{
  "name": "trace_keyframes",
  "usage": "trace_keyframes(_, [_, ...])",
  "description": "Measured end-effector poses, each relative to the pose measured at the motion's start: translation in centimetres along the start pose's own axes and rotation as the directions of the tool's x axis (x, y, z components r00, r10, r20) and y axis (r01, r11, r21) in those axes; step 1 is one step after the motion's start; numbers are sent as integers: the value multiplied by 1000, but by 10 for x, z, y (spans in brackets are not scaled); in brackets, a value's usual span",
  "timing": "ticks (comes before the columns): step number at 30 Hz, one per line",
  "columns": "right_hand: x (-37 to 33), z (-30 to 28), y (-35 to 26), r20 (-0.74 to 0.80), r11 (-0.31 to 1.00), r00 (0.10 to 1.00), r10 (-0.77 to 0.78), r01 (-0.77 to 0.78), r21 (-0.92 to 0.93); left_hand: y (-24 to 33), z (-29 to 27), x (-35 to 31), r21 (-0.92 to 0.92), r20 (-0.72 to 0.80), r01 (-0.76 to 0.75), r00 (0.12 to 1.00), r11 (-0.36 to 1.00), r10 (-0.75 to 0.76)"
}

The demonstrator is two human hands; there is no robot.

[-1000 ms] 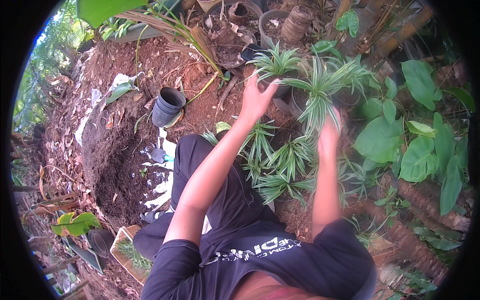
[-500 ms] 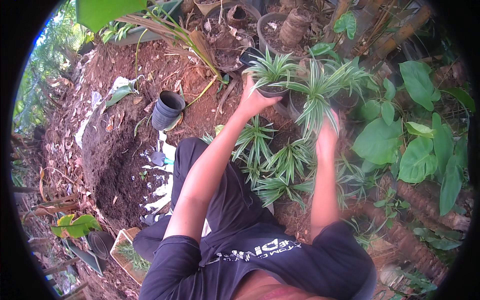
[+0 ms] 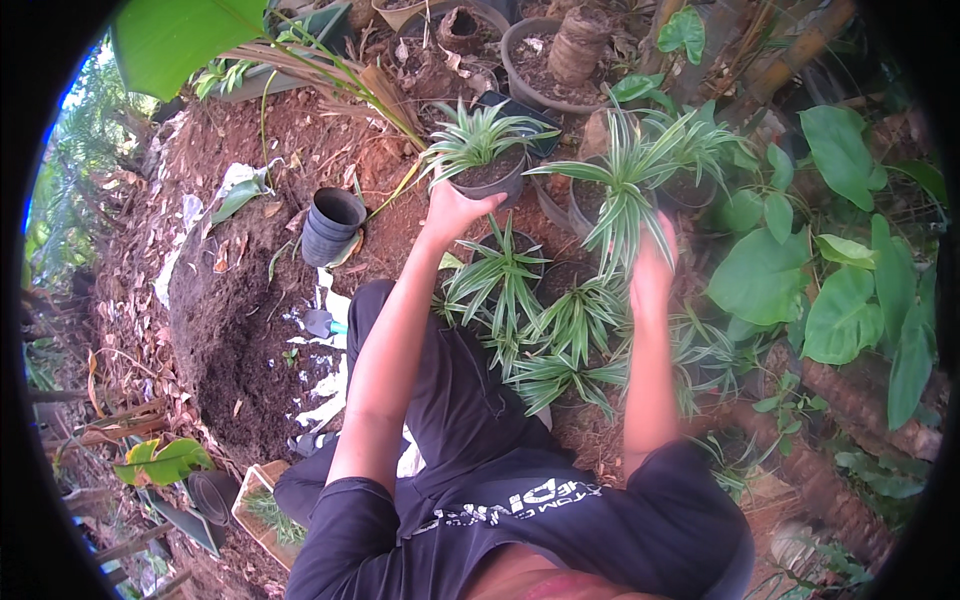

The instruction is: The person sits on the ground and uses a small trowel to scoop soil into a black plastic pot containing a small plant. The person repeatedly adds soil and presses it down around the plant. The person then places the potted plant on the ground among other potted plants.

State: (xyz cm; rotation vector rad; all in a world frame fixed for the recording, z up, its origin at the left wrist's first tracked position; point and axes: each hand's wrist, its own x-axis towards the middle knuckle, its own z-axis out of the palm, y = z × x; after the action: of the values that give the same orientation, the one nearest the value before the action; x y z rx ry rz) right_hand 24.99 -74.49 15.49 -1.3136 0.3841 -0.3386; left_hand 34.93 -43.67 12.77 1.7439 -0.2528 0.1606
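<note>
My left hand (image 3: 455, 212) is closed on the side of a dark pot (image 3: 497, 180) that holds a striped spider plant (image 3: 480, 137). To its right, my right hand (image 3: 653, 258) rests against a second potted spider plant (image 3: 622, 180); long leaves cover the fingers, so their grip is hidden. Closer to me, between my forearms, several more spider plants (image 3: 572, 318) stand bunched together. Another spider plant (image 3: 697, 145) sits just beyond my right hand.
Left of my knee lies a heap of dark soil (image 3: 225, 330), with a small trowel (image 3: 320, 323) at its edge. A stack of black pots (image 3: 333, 225) leans nearby. Large pots (image 3: 550, 85) line the far side; broad-leaved plants (image 3: 760, 270) crowd the right. A basket (image 3: 262, 520) sits lower left.
My left hand has moved left with its potted spider plant, opening a gap from the other plants. My right hand has stayed nearly in place.
</note>
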Motion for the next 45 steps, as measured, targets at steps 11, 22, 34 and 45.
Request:
trace_keyframes(11, [1,0,3,6,1000,1000,-3,3,-6,-8,12,32,-140,20,-60,998,988,63])
trace_keyframes(22, [1,1,5,19,999,1000,-23,22,32,-19,6,58,11,24,-96,995,995,96])
trace_keyframes(34, [0,2,5,15,1000,1000,-19,19,0,12,12,35,-106,-33,-79,997,991,76])
trace_keyframes(45, [-6,6,-2,-5,999,1000,-7,7,49,52,73,15,117,-148,-138,977,983,155])
